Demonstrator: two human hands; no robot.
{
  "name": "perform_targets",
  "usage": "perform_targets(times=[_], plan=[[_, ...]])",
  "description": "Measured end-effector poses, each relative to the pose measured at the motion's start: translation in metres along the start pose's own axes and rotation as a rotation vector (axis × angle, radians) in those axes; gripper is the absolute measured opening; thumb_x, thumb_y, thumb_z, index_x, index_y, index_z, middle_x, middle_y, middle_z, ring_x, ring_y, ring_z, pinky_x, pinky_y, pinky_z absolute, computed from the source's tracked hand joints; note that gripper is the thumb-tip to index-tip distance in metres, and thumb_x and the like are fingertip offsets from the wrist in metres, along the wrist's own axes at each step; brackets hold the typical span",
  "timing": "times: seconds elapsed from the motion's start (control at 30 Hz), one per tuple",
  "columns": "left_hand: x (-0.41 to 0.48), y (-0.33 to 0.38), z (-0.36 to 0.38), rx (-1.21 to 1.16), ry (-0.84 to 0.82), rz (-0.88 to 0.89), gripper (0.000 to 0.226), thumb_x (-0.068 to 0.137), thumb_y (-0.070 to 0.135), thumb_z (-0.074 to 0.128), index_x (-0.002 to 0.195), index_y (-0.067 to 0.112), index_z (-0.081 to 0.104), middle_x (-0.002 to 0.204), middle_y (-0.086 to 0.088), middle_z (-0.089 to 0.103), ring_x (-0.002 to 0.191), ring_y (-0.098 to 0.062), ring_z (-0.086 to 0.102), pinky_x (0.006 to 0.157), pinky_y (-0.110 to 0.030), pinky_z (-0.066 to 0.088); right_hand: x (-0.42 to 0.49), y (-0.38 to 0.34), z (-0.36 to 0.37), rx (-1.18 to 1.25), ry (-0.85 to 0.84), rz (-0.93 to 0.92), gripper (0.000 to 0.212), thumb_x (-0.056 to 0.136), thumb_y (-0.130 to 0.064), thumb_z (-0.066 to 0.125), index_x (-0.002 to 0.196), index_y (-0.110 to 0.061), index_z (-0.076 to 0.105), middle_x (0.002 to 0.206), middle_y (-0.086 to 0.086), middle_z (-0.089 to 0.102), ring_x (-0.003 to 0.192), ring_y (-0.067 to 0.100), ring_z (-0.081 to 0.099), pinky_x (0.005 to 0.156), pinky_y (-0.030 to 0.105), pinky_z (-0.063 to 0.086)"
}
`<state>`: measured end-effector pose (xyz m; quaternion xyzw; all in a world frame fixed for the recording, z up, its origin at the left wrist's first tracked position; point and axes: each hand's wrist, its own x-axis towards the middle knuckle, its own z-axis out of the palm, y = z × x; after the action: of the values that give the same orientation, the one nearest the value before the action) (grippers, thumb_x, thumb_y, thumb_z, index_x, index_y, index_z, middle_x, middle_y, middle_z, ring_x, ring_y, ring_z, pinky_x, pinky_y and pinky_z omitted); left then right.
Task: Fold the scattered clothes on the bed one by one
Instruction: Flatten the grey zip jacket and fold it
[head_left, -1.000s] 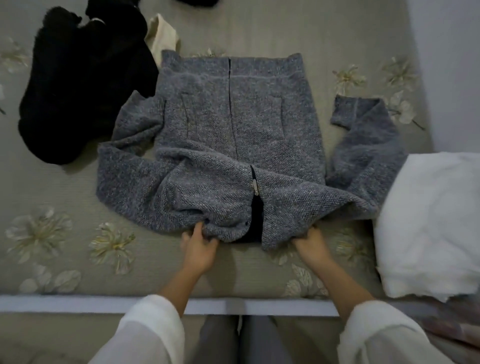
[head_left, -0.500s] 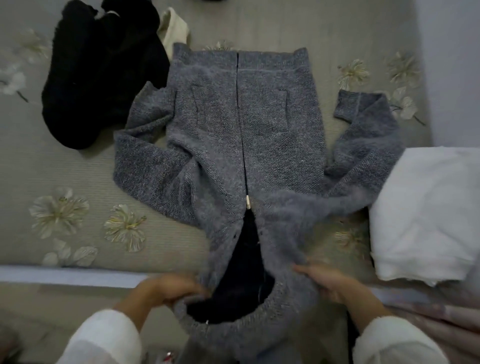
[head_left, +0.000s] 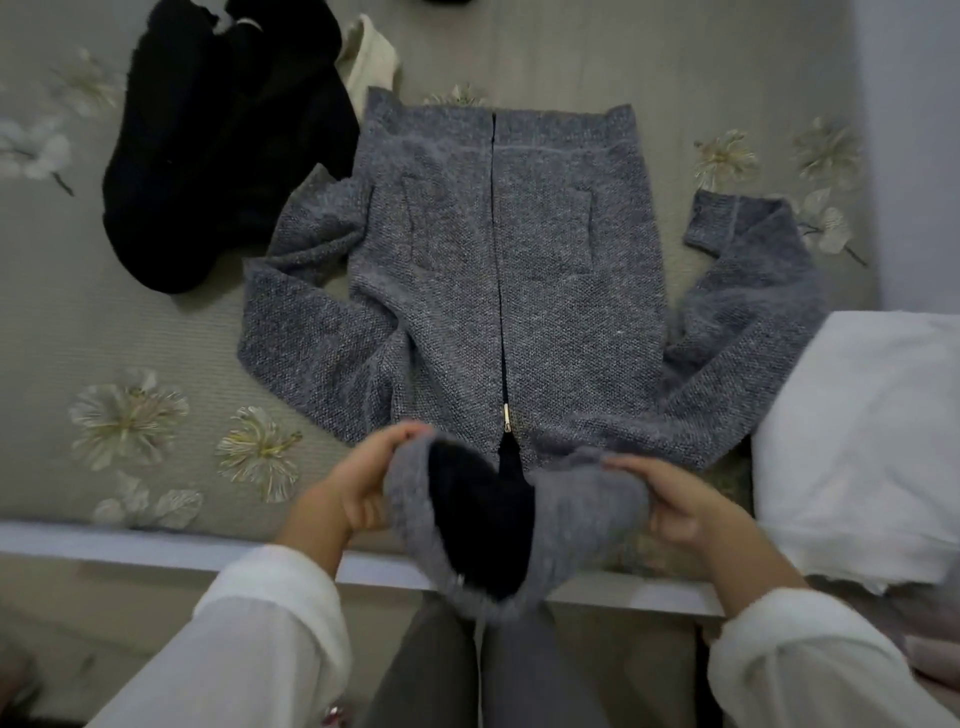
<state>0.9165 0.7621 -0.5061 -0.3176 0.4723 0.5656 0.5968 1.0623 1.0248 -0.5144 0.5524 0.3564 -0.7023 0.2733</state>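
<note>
Grey knit hood (head_left: 587, 499) is held spread between the left hand (head_left: 358, 488) and right hand (head_left: 680, 506), each clamped on an edge, seemingly for flattening onto the jacket (head_left: 519, 286) beyond.

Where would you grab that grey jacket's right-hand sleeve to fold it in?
Probably at the cuff, coming from the right. The sleeve lies bent at the elbow with its cuff flat and free on the bedspread, so a pinch there could swing it across the grey jacket. The left hand and right hand grip the hood.

Jacket (head_left: 519, 291) mid-bed (head_left: 104, 332); garment (head_left: 218, 140) behind-left; pillow (head_left: 862, 447) right.
</note>
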Motion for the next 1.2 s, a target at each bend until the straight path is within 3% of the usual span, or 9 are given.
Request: perform_targets(times=[0.13,0.23,0.43,0.63,0.8,0.87,1.0,1.07,1.2], plan=[[0.021,0.041,0.02,-0.482,-0.044,0.303,0.042,0.09,0.038,0.043,0.117,0.01,0.057,0.11,-0.009,0.067,0.101,-0.022,0.064,0.083,-0.039,0.052,0.015,-0.039,0.011,0.477,0.138,-0.233,0.02,0.097,-0.018,0.046,0.108,-0.002,0.053,0.093,0.014,0.064,0.079,0.022,0.065,0.058,0.031,0.057],[0.033,0.044,0.029,-0.215,0.026,0.366,0.046,0.097,0.034,0.041,0.138,0.014,0.044,0.135,-0.007,0.054,0.124,-0.021,0.051,0.103,-0.04,0.041,0.03,-0.039,0.029,0.424,0.165,-0.304,0.024,0.099,-0.012,0.04,0.122,-0.005,0.041,0.117,0.021,0.062,0.092,0.029,0.065,0.075,0.035,0.056],[0.069,0.022,0.015,0.671,0.563,0.463,0.068,0.076,0.045,0.066,0.135,0.02,0.043,0.125,-0.004,0.053,0.116,-0.024,0.052,0.101,-0.045,0.043,0.053,-0.038,0.061,-0.176,0.312,-0.555,0.055,0.089,-0.004,0.06,0.139,-0.018,0.039,0.141,0.007,0.048,0.119,0.018,0.05,0.099,0.034,0.041],[0.08,0.004,0.008,1.228,0.309,0.218,0.048,0.088,0.035,0.061,0.129,0.015,0.046,0.124,-0.005,0.06,0.11,-0.026,0.058,0.091,-0.031,0.046,0.072,-0.047,0.056,-1.466,0.318,-0.375,0.062,0.095,-0.039,0.049,0.15,-0.033,0.022,0.162,0.0,0.003,0.148,0.027,-0.002,0.113,0.059,0.012],[0.064,0.025,0.002,0.862,0.157,0.176,0.012,0.093,0.025,0.057,0.102,0.019,0.059,0.092,0.0,0.063,0.081,-0.015,0.06,0.07,-0.025,0.047,0.064,-0.052,0.072,-1.688,0.408,-0.321,0.044,0.094,-0.039,0.045,0.132,-0.018,0.049,0.136,0.01,0.048,0.128,0.03,0.04,0.106,0.055,0.028],[0.061,0.028,-0.01,0.64,0.409,0.435,0.009,0.093,0.016,0.056,0.096,0.011,0.063,0.081,-0.002,0.065,0.068,-0.018,0.06,0.066,-0.03,0.048,0.062,-0.054,0.08,-1.656,0.439,-0.477,0.034,0.095,-0.034,0.044,0.12,-0.014,0.055,0.123,0.008,0.054,0.119,0.029,0.046,0.102,0.051,0.032],[0.069,0.036,-0.061,0.257,0.985,0.648,0.051,0.078,0.028,0.069,0.12,0.004,0.053,0.11,-0.008,0.061,0.101,-0.026,0.059,0.092,-0.038,0.047,0.065,-0.042,0.101,-1.563,0.196,-0.779,0.035,0.093,-0.03,0.047,0.124,-0.016,0.055,0.118,0.003,0.057,0.114,0.022,0.049,0.094,0.038,0.043],[0.081,0.04,-0.087,0.023,0.989,0.517,0.086,0.058,0.053,0.075,0.127,0.008,0.052,0.122,-0.009,0.061,0.111,-0.03,0.058,0.099,-0.046,0.047,0.068,-0.03,0.117,-1.525,0.002,-0.766,0.051,0.086,-0.032,0.055,0.135,-0.02,0.046,0.13,0.0,0.049,0.123,0.02,0.043,0.101,0.037,0.039],[0.095,0.061,-0.098,-0.33,0.791,0.423,0.068,0.07,0.036,0.082,0.127,0.009,0.055,0.12,-0.009,0.064,0.105,-0.03,0.063,0.093,-0.052,0.05,0.076,-0.001,0.134,-1.737,-0.118,-0.605,0.104,0.076,-0.046,0.067,0.151,-0.028,-0.003,0.153,-0.003,0.012,0.14,0.026,0.014,0.114,0.05,0.021]])
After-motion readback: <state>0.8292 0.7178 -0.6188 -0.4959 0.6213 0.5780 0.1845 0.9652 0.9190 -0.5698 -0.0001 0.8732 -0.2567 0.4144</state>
